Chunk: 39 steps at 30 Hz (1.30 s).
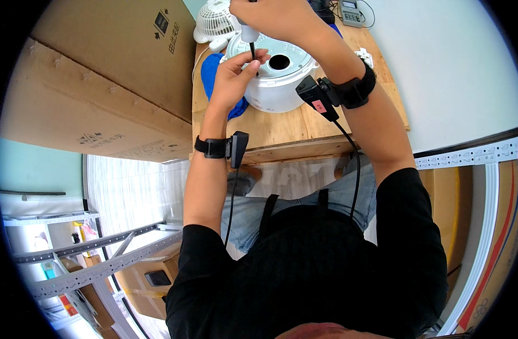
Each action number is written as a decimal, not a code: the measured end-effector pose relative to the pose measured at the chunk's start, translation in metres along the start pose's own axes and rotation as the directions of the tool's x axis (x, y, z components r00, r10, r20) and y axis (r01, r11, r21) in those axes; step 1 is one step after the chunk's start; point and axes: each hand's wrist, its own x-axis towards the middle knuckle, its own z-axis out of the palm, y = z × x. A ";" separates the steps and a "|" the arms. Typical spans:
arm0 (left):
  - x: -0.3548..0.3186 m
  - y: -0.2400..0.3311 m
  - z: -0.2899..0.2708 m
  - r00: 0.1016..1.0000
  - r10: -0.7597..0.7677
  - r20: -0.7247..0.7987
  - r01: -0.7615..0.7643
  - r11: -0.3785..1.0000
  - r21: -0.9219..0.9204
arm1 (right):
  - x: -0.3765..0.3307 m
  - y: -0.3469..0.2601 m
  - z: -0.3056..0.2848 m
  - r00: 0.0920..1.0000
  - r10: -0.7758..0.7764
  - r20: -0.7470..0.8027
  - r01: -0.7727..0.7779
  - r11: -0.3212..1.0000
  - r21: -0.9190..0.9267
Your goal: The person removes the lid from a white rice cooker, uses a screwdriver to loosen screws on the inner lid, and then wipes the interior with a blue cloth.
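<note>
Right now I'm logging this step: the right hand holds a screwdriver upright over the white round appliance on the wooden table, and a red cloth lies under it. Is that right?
One detail is wrong: the cloth is blue, not red. The head view shows the right hand holding the screwdriver upright over the white round appliance on the wooden table, with the left hand steadying its tip.

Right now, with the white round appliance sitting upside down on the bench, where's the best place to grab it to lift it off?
Probably by the outer side wall of the white round appliance, one hand on each side, coming in from left and right. It is a wide drum with its flat base up, too broad for one hand. The hole in the base is small and central, a poor hold. The left hand and the screwdriver occupy the top.
</note>
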 end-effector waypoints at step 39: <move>0.002 -0.013 -0.007 0.999 0.020 -0.047 -0.019 1.000 0.020 | -0.006 0.023 0.011 0.961 -0.254 -0.111 0.235 0.959 -0.161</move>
